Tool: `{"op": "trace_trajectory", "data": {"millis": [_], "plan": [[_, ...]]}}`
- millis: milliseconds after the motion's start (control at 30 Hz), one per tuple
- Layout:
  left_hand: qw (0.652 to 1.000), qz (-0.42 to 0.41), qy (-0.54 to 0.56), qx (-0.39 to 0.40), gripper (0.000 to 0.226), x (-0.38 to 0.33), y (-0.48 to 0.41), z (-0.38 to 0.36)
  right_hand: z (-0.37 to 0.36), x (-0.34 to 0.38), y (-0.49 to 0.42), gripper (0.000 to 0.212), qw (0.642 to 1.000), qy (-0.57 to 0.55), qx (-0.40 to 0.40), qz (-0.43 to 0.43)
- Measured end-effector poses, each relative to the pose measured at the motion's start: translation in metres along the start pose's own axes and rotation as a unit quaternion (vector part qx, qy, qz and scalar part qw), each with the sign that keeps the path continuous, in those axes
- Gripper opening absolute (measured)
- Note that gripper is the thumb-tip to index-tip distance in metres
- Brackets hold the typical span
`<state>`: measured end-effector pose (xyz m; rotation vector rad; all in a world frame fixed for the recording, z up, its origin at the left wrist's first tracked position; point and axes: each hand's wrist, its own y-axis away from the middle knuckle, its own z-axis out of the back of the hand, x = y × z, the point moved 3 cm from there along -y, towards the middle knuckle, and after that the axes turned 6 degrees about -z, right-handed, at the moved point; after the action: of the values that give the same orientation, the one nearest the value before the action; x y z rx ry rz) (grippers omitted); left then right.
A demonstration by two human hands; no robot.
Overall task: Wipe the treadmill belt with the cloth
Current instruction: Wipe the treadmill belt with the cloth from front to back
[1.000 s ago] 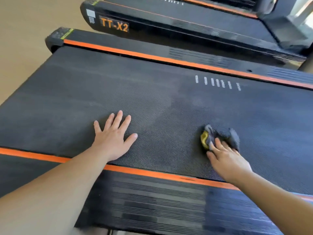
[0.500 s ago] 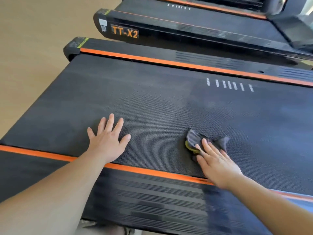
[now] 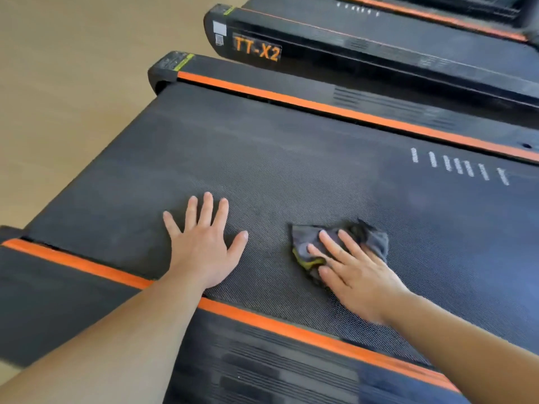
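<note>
The dark textured treadmill belt (image 3: 291, 170) fills the middle of the view, with several white dashes printed at its far right. A crumpled grey cloth with a yellow edge (image 3: 306, 243) lies on the belt near its front edge. My right hand (image 3: 355, 275) presses on the cloth with straight fingers, covering its near part. My left hand (image 3: 204, 246) rests flat on the belt a little to the left of the cloth, fingers spread, holding nothing.
Orange strips run along the near side rail (image 3: 277, 325) and the far side rail (image 3: 320, 104). A second treadmill marked TT-X2 (image 3: 256, 51) stands behind. Tan floor (image 3: 73, 83) lies to the left, past the belt's end.
My right hand has slid the cloth leftwards along the belt, towards my left hand. The left hand stays flat on the belt. The view has shifted towards the belt's left end.
</note>
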<state>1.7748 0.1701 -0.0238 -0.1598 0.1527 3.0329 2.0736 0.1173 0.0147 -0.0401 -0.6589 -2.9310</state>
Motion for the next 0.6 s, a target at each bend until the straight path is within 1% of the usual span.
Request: {"op": "trace_trajectory", "data": {"millis": [33,100,167,200,233,267,333,367,400,433,467,500,533,567,600], "plan": [[1.0,-0.003,0.0,-0.001,0.087,0.0,-0.001,-0.002,0.006,-0.015,-0.017,0.054,0.998,-0.011,0.009,-0.065],[1.0,-0.01,-0.002,-0.008,0.087,0.0,-0.001,-0.003,0.018,-0.032,-0.046,0.053,0.984,-0.061,0.011,-0.164],[1.0,-0.01,0.001,-0.013,0.086,0.002,-0.002,-0.003,0.023,-0.029,-0.062,0.054,0.972,-0.109,0.003,-0.207],[1.0,-0.01,0.002,-0.013,0.086,0.002,-0.003,-0.003,0.023,-0.021,-0.064,0.053,0.972,-0.117,0.001,-0.204],[1.0,-0.011,0.002,-0.012,0.086,0.003,-0.004,-0.003,0.02,-0.009,-0.063,0.053,0.979,-0.099,-0.001,-0.18],[1.0,-0.013,0.003,-0.012,0.087,0.002,-0.004,-0.003,0.016,0.008,-0.056,0.055,0.989,-0.058,-0.009,-0.134],[1.0,-0.013,0.009,-0.019,0.087,0.002,-0.003,-0.004,0.001,0.046,-0.031,0.06,1.0,0.0,-0.024,0.009],[1.0,-0.012,0.011,-0.022,0.086,0.003,-0.003,-0.004,-0.007,0.057,-0.018,0.059,0.996,0.02,-0.03,0.076],[1.0,-0.011,0.011,-0.024,0.086,0.003,-0.004,-0.004,-0.011,0.06,-0.009,0.058,0.991,0.026,-0.015,0.132],[1.0,-0.011,0.01,-0.024,0.086,0.003,-0.004,-0.004,-0.011,0.055,-0.009,0.057,0.985,0.028,0.005,0.171],[1.0,-0.012,0.01,-0.024,0.086,0.003,-0.004,-0.004,-0.008,0.046,-0.014,0.057,0.983,0.026,0.024,0.179],[1.0,-0.013,0.013,-0.024,0.086,0.003,-0.004,-0.004,-0.004,0.034,-0.024,0.056,0.985,0.035,0.032,0.165],[0.999,-0.015,0.015,-0.024,0.086,0.003,-0.004,-0.004,0.003,0.02,-0.038,0.057,0.99,0.05,0.021,0.127],[0.999,-0.016,0.015,-0.025,0.086,0.003,-0.004,-0.003,0.013,0.005,-0.056,0.06,0.996,0.059,0.01,0.062],[0.999,-0.018,0.014,-0.025,0.086,0.003,-0.004,-0.003,0.023,-0.008,-0.072,0.063,0.999,0.023,0.005,-0.03]]}}
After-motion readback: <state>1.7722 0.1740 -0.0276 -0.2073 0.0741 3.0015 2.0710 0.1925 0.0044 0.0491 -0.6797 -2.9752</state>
